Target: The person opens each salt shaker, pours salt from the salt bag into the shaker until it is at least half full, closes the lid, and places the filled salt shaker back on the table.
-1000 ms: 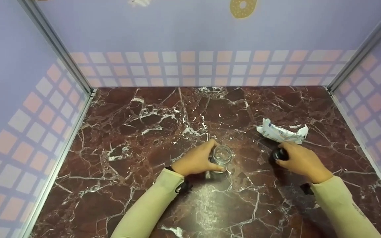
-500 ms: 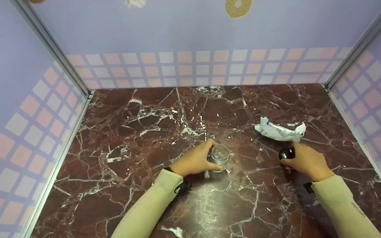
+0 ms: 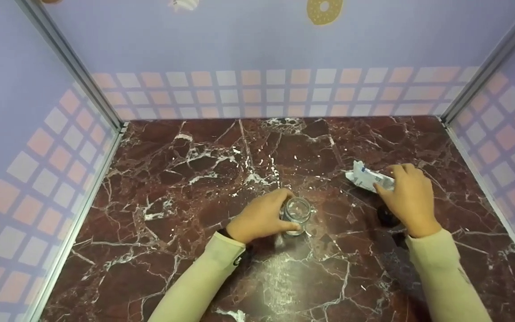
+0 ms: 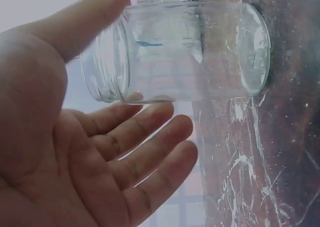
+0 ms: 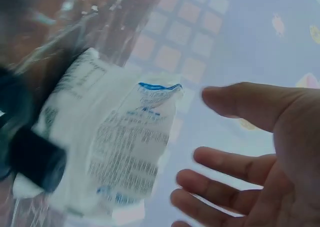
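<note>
A clear glass jar (image 3: 297, 216) with a threaded, lidless mouth stands upright on the marble-patterned table (image 3: 195, 277). My left hand (image 3: 262, 217) holds it from the left side; in the left wrist view the thumb lies along one side of the jar (image 4: 195, 52) and the fingertips meet the other. My right hand (image 3: 411, 197) hovers over a white printed packet (image 3: 367, 176), fingers spread and holding nothing. The right wrist view shows the packet (image 5: 120, 132) standing in front of the fingers. Below the right hand sits a small dark rounded object (image 3: 387, 217), partly hidden by it.
White crumbs or flecks (image 3: 273, 167) are scattered over the table's middle. Purple walls with a pink and white check band (image 3: 275, 94) enclose the back and both sides.
My right hand has let go of the dark rounded object, leaving it on the table, and has moved up and forward over the packet. The left hand stays at the jar.
</note>
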The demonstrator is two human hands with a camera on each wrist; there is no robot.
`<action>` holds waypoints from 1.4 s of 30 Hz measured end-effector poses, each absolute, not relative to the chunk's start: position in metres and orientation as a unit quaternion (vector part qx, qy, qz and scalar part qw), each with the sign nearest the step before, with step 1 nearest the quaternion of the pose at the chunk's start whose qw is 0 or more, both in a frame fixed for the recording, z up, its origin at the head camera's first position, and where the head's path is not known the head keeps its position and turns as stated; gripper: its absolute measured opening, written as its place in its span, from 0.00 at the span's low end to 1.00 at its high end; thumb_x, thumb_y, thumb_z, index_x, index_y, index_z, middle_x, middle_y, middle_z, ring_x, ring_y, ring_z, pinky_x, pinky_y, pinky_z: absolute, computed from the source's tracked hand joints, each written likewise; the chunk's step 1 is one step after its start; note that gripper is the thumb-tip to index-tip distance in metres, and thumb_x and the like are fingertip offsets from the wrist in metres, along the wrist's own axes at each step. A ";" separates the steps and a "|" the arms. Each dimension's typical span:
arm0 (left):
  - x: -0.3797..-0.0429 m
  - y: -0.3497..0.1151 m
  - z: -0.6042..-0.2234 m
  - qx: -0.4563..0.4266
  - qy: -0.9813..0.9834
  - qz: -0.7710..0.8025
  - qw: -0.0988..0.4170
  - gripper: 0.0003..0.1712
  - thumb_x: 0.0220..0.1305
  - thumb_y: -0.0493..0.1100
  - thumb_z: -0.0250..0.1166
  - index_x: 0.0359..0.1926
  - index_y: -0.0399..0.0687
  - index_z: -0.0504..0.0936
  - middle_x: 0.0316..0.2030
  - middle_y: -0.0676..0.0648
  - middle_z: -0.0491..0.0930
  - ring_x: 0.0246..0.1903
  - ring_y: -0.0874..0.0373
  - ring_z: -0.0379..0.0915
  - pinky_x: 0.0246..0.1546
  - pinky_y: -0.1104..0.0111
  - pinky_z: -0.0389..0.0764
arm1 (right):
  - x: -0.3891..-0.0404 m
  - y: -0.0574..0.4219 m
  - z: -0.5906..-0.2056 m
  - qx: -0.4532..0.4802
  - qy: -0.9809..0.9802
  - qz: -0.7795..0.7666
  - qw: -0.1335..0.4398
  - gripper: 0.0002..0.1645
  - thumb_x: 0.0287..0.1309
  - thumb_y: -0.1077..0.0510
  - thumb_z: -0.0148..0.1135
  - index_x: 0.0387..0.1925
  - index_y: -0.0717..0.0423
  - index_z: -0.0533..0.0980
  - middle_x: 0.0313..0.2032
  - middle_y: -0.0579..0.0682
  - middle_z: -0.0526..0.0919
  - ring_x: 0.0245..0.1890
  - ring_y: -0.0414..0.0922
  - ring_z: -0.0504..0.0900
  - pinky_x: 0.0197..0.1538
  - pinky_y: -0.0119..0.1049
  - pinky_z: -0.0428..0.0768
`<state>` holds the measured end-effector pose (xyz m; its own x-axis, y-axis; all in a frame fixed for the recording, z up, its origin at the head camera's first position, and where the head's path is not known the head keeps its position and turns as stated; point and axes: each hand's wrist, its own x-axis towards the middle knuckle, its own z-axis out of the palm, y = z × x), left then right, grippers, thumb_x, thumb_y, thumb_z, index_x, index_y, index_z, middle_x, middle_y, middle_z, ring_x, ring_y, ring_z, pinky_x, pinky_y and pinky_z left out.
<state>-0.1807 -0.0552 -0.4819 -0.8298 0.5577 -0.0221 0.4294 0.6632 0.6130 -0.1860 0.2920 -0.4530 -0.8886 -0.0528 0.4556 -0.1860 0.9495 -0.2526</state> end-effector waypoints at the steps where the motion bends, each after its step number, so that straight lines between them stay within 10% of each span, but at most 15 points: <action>1: -0.181 -0.054 -0.482 0.275 0.905 0.307 0.102 0.43 0.52 0.62 0.79 0.62 0.46 0.74 0.53 0.47 0.82 0.47 0.53 0.81 0.51 0.62 0.83 | -0.190 0.291 -0.454 0.058 -0.962 0.144 0.226 0.27 0.52 0.55 0.78 0.47 0.69 0.81 0.42 0.72 0.81 0.40 0.72 0.79 0.42 0.68 0.75; 10: -0.185 -0.051 -0.485 0.291 0.904 0.302 0.082 0.40 0.55 0.62 0.77 0.62 0.50 0.75 0.50 0.50 0.82 0.43 0.57 0.80 0.46 0.65 0.82 | -0.216 0.288 -0.470 0.027 -0.964 0.181 0.193 0.14 0.55 0.58 0.75 0.37 0.65 0.83 0.36 0.68 0.85 0.39 0.70 0.81 0.63 0.74 0.63; 19: -0.186 -0.054 -0.487 0.284 0.892 0.336 0.108 0.40 0.55 0.61 0.78 0.64 0.51 0.74 0.51 0.50 0.82 0.46 0.54 0.82 0.48 0.65 0.82 | -0.215 0.297 -0.469 0.049 -0.965 0.195 0.169 0.08 0.58 0.61 0.70 0.38 0.63 0.85 0.35 0.65 0.86 0.35 0.68 0.83 0.43 0.68 0.74; 42: -0.196 -0.064 -0.487 0.294 0.893 0.324 0.109 0.40 0.57 0.62 0.76 0.64 0.52 0.74 0.51 0.49 0.81 0.45 0.58 0.79 0.50 0.63 0.81 | -0.230 0.281 -0.468 0.080 -0.964 0.194 0.164 0.08 0.64 0.59 0.70 0.37 0.60 0.88 0.34 0.61 0.88 0.27 0.59 0.84 0.30 0.59 0.79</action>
